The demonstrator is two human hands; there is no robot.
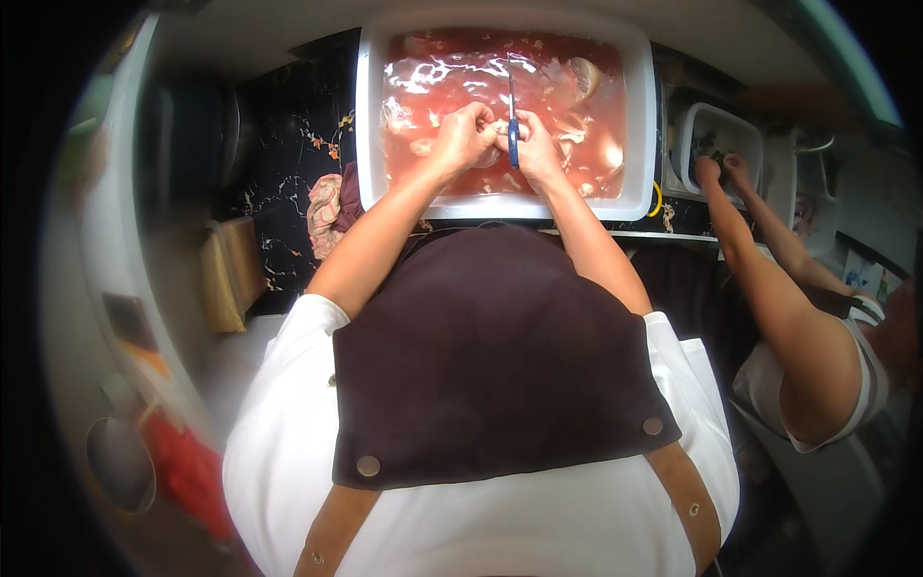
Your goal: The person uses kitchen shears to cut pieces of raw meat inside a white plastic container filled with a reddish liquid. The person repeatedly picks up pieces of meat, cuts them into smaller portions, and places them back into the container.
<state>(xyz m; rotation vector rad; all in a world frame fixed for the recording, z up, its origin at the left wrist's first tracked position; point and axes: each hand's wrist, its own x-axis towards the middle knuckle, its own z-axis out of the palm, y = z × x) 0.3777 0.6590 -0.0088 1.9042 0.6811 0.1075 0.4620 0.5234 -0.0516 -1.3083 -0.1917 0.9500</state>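
A large white plastic tub [505, 209] holds reddish liquid with pale pieces, probably raw meat, floating in it. Over the liquid, my left hand [465, 141] pinches a small pale piece [499, 128] between its fingers. Beside it, my right hand [533, 148] holds blue-handled scissors [513, 137], their metal blades pointing to the far side of the tub; its fingertips also touch the pale piece. A lemon slice or half [584, 78] lies in the liquid at the upper right.
A crumpled checked cloth [324, 213] lies left of the tub on the black marbled counter [288, 144]. A yellow ring-like handle [656, 200] shows at the tub's right corner. Further right, a co-worker's hands [721, 171] are inside a smaller white container [757, 144], near a sink.
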